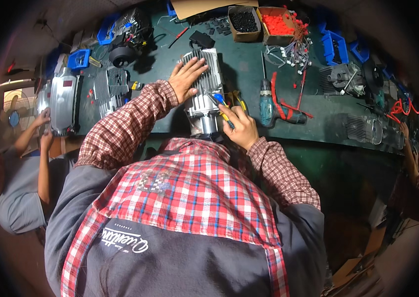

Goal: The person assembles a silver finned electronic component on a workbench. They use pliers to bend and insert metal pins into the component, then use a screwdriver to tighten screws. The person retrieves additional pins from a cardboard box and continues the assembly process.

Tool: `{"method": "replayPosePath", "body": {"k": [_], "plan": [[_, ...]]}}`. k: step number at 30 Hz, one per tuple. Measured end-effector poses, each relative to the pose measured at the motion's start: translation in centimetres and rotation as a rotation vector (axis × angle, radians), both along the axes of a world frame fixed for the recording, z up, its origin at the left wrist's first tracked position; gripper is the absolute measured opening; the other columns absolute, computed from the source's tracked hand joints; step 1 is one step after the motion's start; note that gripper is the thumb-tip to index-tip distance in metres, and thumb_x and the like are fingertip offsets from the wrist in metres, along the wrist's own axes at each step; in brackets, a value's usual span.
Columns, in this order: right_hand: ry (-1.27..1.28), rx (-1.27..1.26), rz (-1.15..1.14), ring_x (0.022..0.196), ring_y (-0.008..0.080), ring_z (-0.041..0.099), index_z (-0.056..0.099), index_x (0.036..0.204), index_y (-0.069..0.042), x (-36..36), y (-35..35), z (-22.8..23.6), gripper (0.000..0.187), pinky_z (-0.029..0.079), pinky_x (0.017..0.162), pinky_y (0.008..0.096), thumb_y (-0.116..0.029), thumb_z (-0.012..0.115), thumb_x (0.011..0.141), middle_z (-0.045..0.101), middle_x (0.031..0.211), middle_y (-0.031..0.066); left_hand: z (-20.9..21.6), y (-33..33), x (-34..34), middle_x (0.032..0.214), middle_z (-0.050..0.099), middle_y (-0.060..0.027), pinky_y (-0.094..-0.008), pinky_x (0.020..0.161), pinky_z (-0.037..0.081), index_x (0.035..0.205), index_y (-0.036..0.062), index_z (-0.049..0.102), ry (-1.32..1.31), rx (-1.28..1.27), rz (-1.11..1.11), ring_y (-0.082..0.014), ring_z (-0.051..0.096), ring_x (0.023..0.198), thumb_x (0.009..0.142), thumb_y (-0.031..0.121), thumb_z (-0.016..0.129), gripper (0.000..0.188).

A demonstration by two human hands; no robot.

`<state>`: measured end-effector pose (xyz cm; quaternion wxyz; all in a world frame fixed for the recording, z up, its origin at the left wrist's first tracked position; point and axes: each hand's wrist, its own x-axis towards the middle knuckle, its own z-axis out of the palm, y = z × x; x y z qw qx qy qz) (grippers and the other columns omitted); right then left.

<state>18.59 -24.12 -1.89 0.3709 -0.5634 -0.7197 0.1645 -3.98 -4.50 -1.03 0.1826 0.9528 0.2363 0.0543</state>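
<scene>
A silver finned metal housing (203, 102) lies lengthwise on the workbench in front of me, with a round metal end toward my body. My left hand (187, 78) rests flat on its fins, fingers spread. Beside the housing's near right side, my right hand (241, 127) is closed around a hand tool with a yellow and dark handle (227, 117); its exact kind cannot be made out. A blue piece (218, 98) shows at the tool's upper end. Just past that hand lie yellow-handled pliers (239, 100), partly hidden.
A teal cordless drill (267, 106) lies to the right, by a red strap. Boxes of black parts (244, 24) and red parts (277, 24) stand at the back. Finned housings (112, 89) sit left. Co-workers' hands (43, 119) work at the left and far right.
</scene>
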Motion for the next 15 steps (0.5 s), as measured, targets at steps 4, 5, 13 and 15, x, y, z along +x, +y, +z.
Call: {"method": "replayPosePath", "body": {"k": [4, 5, 13, 15], "plan": [[0.114, -0.013, 0.068, 0.080, 0.0341, 0.065, 0.058, 0.132, -0.015, 0.7, 0.4, -0.5, 0.049, 0.056, 0.067, 0.0413, -0.011, 0.063, 0.083, 0.059, 0.099, 0.0138, 0.3, 0.3, 0.0, 0.162, 0.014, -0.0123, -0.0610, 0.115, 0.005, 0.155, 0.0145, 0.021, -0.011, -0.027, 0.010, -0.0339, 0.009, 0.150, 0.094, 0.060, 0.034, 0.076], [0.125, -0.020, 0.080, 0.082, 0.0347, 0.065, 0.058, 0.131, -0.014, 0.9, 0.5, -0.4, 0.048, 0.056, 0.068, 0.0413, -0.010, 0.062, 0.084, 0.060, 0.100, 0.0138, 0.3, 0.3, 0.0, 0.162, 0.014, -0.0124, -0.0609, 0.115, 0.005, 0.155, 0.0144, 0.021, 0.001, -0.020, 0.006, -0.0340, 0.008, 0.150, 0.094, 0.060, 0.035, 0.077], [-0.071, -0.119, 0.061, 0.071, 0.0330, 0.065, 0.057, 0.133, -0.021, 0.1, 0.8, 2.5, 0.054, 0.056, 0.061, 0.0421, -0.013, 0.065, 0.081, 0.057, 0.094, 0.0106, 0.0, 0.1, -0.5, 0.162, 0.014, -0.0116, -0.0607, 0.116, 0.007, 0.155, 0.0158, 0.022, 0.074, 0.053, 0.009, -0.0340, 0.009, 0.150, 0.093, 0.050, 0.041, 0.074], [-0.030, -0.046, 0.080, 0.070, 0.0324, 0.065, 0.058, 0.132, -0.018, 0.4, 1.0, 1.3, 0.051, 0.057, 0.062, 0.0417, -0.015, 0.065, 0.081, 0.055, 0.095, 0.0131, 0.0, 0.1, -0.2, 0.162, 0.015, -0.0118, -0.0605, 0.116, 0.008, 0.155, 0.0158, 0.021, 0.069, 0.041, 0.009, -0.0339, 0.009, 0.150, 0.092, 0.050, 0.041, 0.074]]}}
